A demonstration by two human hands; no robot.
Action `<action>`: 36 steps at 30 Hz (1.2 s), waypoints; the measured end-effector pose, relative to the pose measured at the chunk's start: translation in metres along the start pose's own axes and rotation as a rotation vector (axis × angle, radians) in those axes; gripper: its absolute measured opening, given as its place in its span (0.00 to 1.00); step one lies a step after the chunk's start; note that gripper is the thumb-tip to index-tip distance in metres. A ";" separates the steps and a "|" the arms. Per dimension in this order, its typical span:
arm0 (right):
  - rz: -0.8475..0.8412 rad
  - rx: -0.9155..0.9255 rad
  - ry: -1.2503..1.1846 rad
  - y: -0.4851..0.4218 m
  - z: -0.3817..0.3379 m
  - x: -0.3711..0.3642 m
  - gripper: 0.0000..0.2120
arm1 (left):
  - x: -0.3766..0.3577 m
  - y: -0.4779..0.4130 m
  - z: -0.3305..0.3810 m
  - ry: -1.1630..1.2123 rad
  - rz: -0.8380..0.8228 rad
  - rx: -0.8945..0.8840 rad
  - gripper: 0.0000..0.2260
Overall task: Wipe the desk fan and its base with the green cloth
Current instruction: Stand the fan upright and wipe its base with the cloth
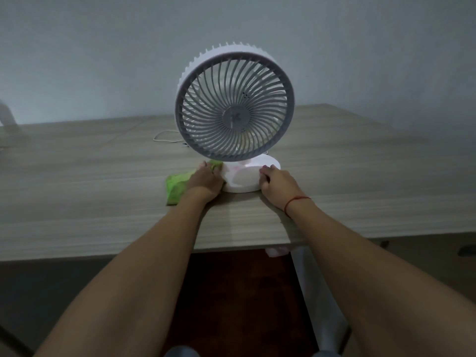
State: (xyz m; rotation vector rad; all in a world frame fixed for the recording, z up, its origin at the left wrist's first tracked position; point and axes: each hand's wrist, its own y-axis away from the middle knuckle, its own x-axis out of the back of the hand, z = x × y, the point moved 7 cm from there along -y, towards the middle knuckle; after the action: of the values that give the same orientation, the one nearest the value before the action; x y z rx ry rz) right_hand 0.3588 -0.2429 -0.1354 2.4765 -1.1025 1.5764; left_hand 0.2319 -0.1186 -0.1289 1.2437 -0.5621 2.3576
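A white desk fan (235, 104) with a round grey grille stands upright on a wooden desk (103, 191). Its round white base (244, 177) sits near the desk's front edge. My left hand (204, 180) presses the green cloth (177, 188) against the left side of the base; part of the cloth trails on the desk to the left. My right hand (275, 180) rests against the right side of the base, fingers curled on its rim. A red string circles the right wrist.
A thin white cable (164, 139) lies on the desk behind the fan, left of it. A plain wall rises behind the desk. Below the front edge are a dark red floor and a pale desk leg (316, 292).
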 end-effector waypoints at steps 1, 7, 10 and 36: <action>-0.002 -0.007 -0.001 -0.001 0.001 0.000 0.16 | -0.001 0.006 0.005 -0.020 -0.013 -0.031 0.22; 0.005 -0.020 0.001 -0.004 0.003 -0.001 0.17 | -0.006 0.034 0.014 -0.060 -0.038 -0.225 0.22; 0.019 -0.003 0.003 -0.005 0.004 -0.001 0.16 | -0.007 0.012 0.004 -0.020 -0.003 -0.153 0.21; 0.046 0.011 0.032 -0.009 0.006 0.000 0.17 | -0.018 -0.019 0.026 -0.121 -0.074 -0.125 0.18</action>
State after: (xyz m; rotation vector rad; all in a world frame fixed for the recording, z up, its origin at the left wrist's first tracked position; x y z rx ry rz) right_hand 0.3691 -0.2379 -0.1356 2.4414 -1.1575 1.6321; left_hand 0.2691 -0.1193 -0.1273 1.3322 -0.6791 2.1624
